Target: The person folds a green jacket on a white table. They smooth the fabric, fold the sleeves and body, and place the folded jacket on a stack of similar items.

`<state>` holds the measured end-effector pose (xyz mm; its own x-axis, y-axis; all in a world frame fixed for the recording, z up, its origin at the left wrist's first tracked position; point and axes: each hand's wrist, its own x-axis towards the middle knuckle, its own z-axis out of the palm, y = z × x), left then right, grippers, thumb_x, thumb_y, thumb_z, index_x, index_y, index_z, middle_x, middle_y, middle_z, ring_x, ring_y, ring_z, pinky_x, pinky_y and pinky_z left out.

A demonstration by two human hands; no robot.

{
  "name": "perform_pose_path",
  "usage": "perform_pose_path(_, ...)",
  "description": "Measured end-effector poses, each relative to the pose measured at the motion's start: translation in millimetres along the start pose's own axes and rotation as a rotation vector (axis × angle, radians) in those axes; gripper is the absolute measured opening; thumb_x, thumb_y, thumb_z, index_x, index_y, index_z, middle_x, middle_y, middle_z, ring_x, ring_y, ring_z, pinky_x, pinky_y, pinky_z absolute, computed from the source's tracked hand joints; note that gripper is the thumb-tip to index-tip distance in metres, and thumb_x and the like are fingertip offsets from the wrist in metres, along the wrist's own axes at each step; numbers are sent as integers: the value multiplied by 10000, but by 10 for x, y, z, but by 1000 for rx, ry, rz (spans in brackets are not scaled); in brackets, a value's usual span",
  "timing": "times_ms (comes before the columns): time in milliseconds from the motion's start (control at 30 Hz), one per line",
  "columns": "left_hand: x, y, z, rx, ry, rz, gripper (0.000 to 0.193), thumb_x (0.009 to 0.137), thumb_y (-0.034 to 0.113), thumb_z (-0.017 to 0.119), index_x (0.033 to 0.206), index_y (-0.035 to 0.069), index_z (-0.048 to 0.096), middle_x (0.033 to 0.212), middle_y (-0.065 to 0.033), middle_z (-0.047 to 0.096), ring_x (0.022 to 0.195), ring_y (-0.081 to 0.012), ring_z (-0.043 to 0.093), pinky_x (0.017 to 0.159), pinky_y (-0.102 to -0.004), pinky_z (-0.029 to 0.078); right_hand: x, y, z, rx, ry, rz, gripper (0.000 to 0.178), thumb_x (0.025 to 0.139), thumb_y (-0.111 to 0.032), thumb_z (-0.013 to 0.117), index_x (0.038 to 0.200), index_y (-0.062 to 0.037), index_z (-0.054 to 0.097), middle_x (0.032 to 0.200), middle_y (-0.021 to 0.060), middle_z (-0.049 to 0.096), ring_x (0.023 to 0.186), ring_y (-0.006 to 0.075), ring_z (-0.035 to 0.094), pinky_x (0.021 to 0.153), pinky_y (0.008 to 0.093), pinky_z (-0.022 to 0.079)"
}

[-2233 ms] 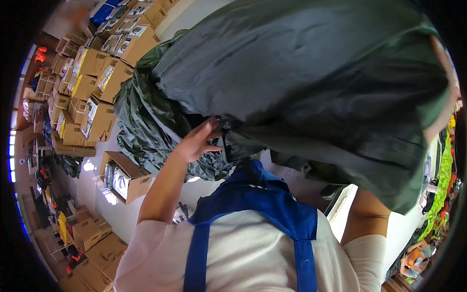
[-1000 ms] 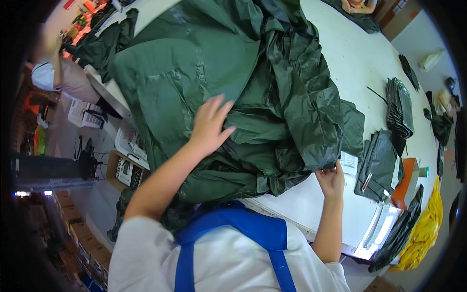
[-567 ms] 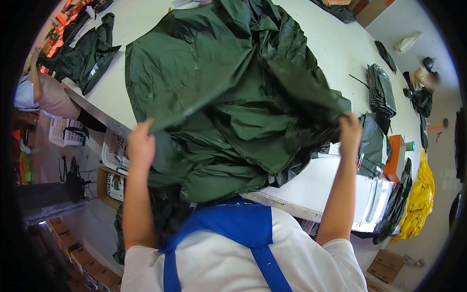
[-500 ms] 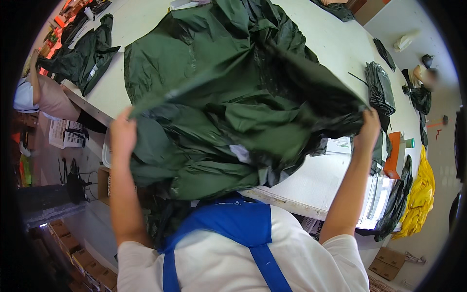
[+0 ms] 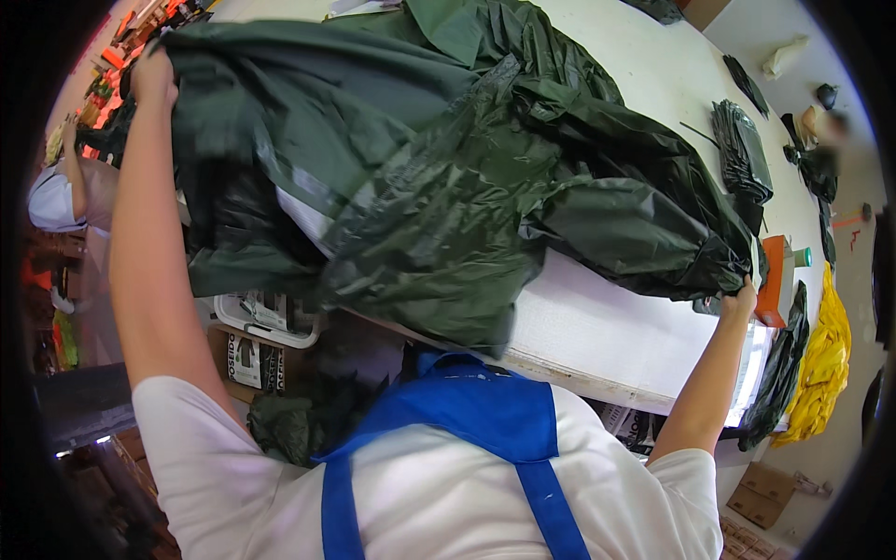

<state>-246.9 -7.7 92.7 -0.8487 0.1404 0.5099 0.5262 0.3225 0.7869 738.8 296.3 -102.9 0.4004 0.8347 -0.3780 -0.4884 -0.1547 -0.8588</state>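
A large dark green raincoat (image 5: 439, 205) of thin shiny material is spread across the white table (image 5: 597, 327) and partly lifted off it. With my left arm stretched far out, my left hand (image 5: 155, 78) is closed on one edge at the upper left. My right hand (image 5: 742, 297) grips the end of what looks like a sleeve (image 5: 644, 229), low on the right. Between them the material is creased and hangs past the table's near edge. A pale striped strip (image 5: 303, 219) shows in a fold left of the middle.
Folded dark packets (image 5: 742, 149) and an orange box (image 5: 775, 280) lie right of the raincoat. Yellow material (image 5: 821, 364) hangs beyond. Below the table stand a white basket (image 5: 271, 322) and a carton (image 5: 245, 359). Another person (image 5: 70, 191) is at the far left.
My left hand has swung up and outward to the left, pulling the raincoat wide. The right hand has shifted down and right. The basket and carton below have come into view.
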Motion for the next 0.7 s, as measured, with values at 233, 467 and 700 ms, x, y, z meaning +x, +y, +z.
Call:
perform_pose_path(233, -339, 442, 1250, 169, -213, 614, 739, 856, 324, 649, 1429, 33, 283, 1341, -268, 430, 1230, -343, 466, 1040, -364, 362, 448, 314, -1299, -1035, 17, -327, 497, 844, -257, 585, 1259, -13, 461, 1193, 137, 543, 1035, 254, 548, 847, 394, 457)
perform_pose_path(467, -4400, 846, 1260, 259, -1182, 880, 627, 725, 354, 693, 1321, 289, 508, 1544, -121, 167, 1394, -463, 116, 1054, -685, 133, -889, 470, -4, -957, -71, -290, 1020, 723, -358, 785, 1453, -12, 161, 1373, 218, 408, 1228, 295, 450, 1010, 360, 371)
perform_pose_path(700, -3796, -418, 1334, 929, -829, 980, 316, 879, 178, 472, 1159, 128, 609, 1279, -61, 542, 1220, -275, 451, 1054, -590, 205, -1203, -135, 160, -427, -451, -10, 591, 745, 53, 505, 1331, -10, 464, 1190, 176, 574, 1028, 250, 591, 940, 337, 455)
